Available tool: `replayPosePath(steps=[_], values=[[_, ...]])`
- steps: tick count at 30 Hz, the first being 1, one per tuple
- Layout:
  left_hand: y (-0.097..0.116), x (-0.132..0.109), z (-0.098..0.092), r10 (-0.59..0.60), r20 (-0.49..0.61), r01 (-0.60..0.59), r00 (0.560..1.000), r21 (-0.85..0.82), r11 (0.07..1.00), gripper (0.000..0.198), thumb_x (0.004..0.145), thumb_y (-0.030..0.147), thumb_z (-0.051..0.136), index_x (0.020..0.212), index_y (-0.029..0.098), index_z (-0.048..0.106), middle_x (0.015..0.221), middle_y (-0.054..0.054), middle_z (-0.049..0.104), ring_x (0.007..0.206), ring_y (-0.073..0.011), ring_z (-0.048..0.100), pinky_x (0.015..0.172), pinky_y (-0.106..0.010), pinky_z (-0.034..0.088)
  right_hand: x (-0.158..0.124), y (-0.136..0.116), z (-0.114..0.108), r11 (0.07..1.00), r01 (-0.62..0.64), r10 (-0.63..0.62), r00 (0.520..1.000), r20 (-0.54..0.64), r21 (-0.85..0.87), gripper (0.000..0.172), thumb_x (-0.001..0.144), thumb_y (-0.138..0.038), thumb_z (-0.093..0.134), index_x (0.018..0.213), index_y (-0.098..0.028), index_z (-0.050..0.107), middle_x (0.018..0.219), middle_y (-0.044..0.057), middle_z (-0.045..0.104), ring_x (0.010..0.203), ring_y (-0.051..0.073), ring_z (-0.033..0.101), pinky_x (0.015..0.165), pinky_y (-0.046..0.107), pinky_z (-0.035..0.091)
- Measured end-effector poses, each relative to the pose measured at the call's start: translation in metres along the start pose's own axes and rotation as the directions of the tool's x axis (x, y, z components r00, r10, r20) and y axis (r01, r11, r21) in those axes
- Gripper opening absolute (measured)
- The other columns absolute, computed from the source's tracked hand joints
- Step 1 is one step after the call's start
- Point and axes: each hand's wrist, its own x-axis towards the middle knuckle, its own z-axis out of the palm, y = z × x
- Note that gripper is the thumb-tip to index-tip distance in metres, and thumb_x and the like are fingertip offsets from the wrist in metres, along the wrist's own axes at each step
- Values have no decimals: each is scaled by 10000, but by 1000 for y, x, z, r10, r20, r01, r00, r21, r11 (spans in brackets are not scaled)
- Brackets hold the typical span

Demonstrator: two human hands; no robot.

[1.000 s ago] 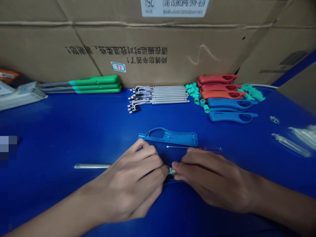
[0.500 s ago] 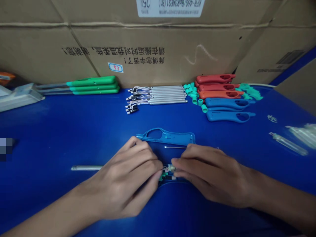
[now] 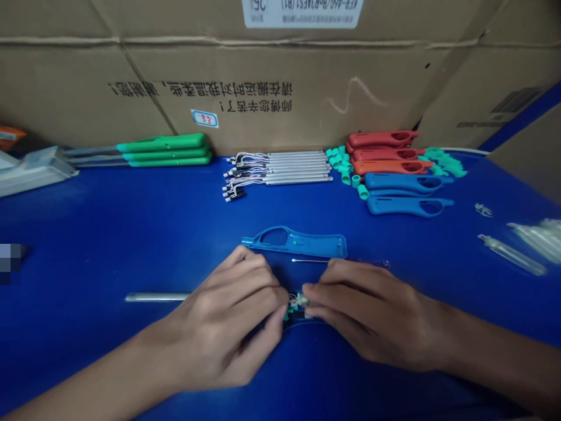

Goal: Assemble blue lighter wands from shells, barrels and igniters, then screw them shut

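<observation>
My left hand (image 3: 234,318) is closed around a long-nosed lighter whose silver tube (image 3: 158,297) sticks out to the left. Between my fingertips show a pale valve end (image 3: 301,300) with thin wires, a green part (image 3: 288,314) and a black part (image 3: 298,315). My right hand (image 3: 377,316) pinches the valve end, which looks like that of a gas tank; its body is hidden under my fingers. Just beyond the hands lies an open blue half-shell (image 3: 315,244). A thin metal rod (image 3: 309,261) runs beneath my right knuckles, with a clear, reddish handle partly visible.
Green lighters (image 3: 166,150) lie at back left, silver tubes with wires (image 3: 298,168) at back centre. Red shells (image 3: 381,140), blue shells (image 3: 394,206) and green caps (image 3: 346,166) sit back right. Clear gas tanks (image 3: 515,255) lie far right. A cardboard box (image 3: 263,64) stands behind.
Both hands stay almost in place, with only slight finger shifts at the valve end. A little more of the silver tube shows left of my left hand.
</observation>
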Motion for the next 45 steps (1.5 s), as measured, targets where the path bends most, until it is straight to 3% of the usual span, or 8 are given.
replayPosePath(steps=[8,45], values=[[-1,-3,3,-29,16,30,999,-39,999,145,793,11,579,863,133,617,771,-52,598,708,-164,500,655,-350,395,-2,5,8,977,-62,57,998,27,205,101,918,-136,554,955,-85,633,839,80,625,778,138,581,691,243,518],[-2,0,5,5,-1,-5,1000,-50,999,177,832,30,546,922,159,628,731,-43,612,658,-150,511,631,-334,429,-4,3,8,981,-58,52,998,38,185,109,929,-133,527,986,-99,614,864,82,623,802,140,590,718,251,544]])
